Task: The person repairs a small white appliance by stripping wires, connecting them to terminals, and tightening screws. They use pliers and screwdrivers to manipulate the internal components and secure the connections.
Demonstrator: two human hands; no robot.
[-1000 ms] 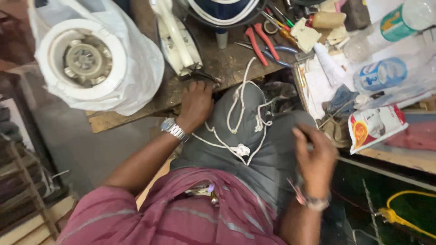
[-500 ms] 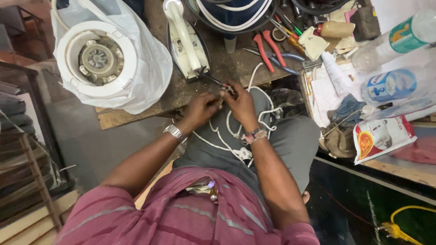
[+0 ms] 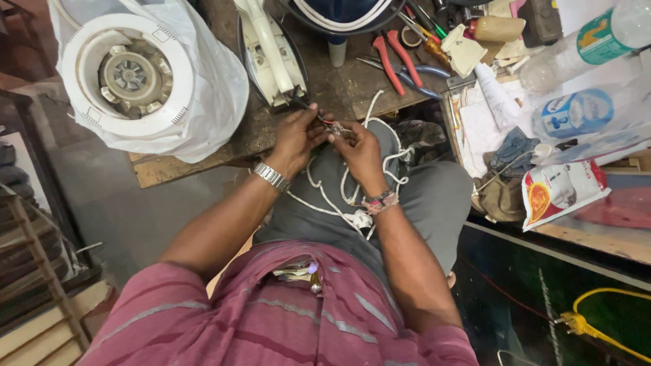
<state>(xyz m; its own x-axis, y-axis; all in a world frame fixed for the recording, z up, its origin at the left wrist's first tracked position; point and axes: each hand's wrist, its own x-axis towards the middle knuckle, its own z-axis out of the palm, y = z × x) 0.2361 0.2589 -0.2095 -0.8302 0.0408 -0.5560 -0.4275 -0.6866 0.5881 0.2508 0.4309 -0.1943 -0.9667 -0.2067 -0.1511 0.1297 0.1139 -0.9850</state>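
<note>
At the bench edge, I keep left hand [image 3: 296, 137] and right hand [image 3: 359, 150] pinched shut on the white cord's [image 3: 325, 203] bared end beside the iron [image 3: 271, 51], fingertips steadying it.

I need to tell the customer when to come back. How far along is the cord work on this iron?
Done: the iron lies on the bench. In hand: left hand and right hand pinch the bared wire ends by the iron's rear. Left: the white cord lies loose across the lap, plug unconnected.
</note>
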